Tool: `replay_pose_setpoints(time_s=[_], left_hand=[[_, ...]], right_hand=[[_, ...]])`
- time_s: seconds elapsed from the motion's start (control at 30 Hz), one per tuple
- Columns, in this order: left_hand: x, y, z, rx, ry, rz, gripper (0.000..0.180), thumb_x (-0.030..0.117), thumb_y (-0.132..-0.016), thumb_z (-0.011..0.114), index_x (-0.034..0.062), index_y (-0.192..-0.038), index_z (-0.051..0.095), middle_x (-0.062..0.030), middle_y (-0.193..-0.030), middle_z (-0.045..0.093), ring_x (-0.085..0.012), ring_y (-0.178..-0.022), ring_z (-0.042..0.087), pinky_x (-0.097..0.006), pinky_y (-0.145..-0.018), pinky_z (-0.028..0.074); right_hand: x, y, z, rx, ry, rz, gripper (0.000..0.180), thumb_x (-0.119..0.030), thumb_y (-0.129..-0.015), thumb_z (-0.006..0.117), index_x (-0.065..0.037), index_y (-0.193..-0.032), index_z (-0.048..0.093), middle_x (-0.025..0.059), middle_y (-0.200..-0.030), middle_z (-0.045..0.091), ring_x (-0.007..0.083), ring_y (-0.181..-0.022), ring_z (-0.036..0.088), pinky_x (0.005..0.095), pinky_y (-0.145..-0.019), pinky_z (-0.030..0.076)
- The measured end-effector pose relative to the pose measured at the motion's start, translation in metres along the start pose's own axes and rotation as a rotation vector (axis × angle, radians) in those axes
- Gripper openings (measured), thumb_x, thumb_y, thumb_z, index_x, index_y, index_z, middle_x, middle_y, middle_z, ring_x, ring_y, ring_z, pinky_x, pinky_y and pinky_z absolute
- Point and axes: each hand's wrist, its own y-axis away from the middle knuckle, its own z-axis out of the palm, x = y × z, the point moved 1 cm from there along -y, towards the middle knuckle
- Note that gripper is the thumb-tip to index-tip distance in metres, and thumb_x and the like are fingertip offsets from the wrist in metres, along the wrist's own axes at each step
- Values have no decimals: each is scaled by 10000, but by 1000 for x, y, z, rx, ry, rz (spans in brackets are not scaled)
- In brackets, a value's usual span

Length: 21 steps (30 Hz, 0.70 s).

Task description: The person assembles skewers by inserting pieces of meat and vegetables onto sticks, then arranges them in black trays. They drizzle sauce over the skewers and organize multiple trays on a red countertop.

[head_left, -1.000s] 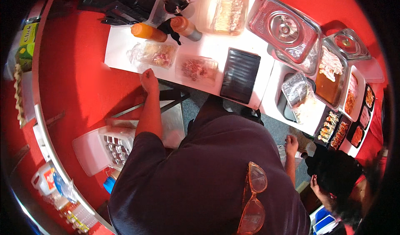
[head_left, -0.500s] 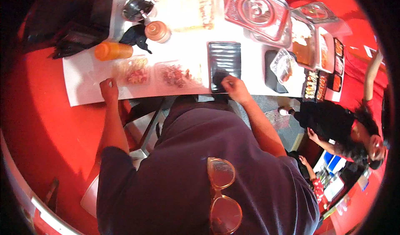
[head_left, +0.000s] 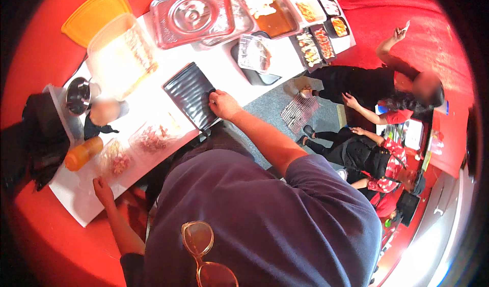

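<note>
My right hand, fingers curled closed, is at the right edge of a black ridged tray; whether it grips the rim or something small is hidden. The tray lies near the white table's front edge. Farther left, my left hand is closed over the front edge, its fingertips hidden. Nearest to it is a clear container of chopped pale and pink food. Beside that, toward the tray, a second clear container holds reddish-brown chopped food. An orange squeeze bottle lies on its side behind the left hand.
A large clear tub and orange lid are at the back. Clear lidded pans, a tray of brown liquid and a plastic-wrapped pack stand rightward. Several people, one in black, stand right of the table.
My view has turned right, showing more people and the table slanting. My right hand has shifted slightly farther up the tray's right edge. My left hand stays by the front edge.
</note>
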Motion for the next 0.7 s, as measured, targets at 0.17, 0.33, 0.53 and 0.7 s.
replay_pose_setpoints(time_s=[0.17, 0.33, 0.53, 0.7], left_hand=[[11, -17, 2, -81, 282, -215, 207, 176, -994, 607, -27, -1031, 587, -81, -934, 619, -200, -850, 611, -325, -727, 521], [-3, -18, -23, -228, -181, 333, 302, 145, -920, 683, -21, -1167, 627, -88, -922, 643, -152, -765, 625, -273, -571, 487], [-25, -18, -26, -710, 435, -413, 336, 250, -946, 694, 80, -1233, 655, 16, -933, 658, -102, -709, 544, -284, -563, 460], [30, -23, -18, -708, 412, -504, 509, 485, -1011, 583, 85, -1322, 638, -20, -1080, 648, -166, -840, 578, -337, -689, 518]], right_hand=[[2, 4, -6, 77, -57, 143, 183, -196, -865, 668, -39, -960, 669, 205, -962, 652, 419, -964, 657, 515, -869, 540], [27, 12, -45, 298, -270, 330, 182, -200, -899, 689, -35, -970, 718, 187, -947, 699, 348, -867, 707, 450, -801, 568], [66, 9, -132, 655, -299, 373, 261, -272, -974, 682, -15, -1003, 718, 142, -821, 722, 210, -772, 678, 410, -742, 549], [45, -5, -91, 407, -605, 236, 191, -214, -1040, 641, -35, -1020, 703, -16, -899, 680, 50, -758, 567, 219, -667, 459]])
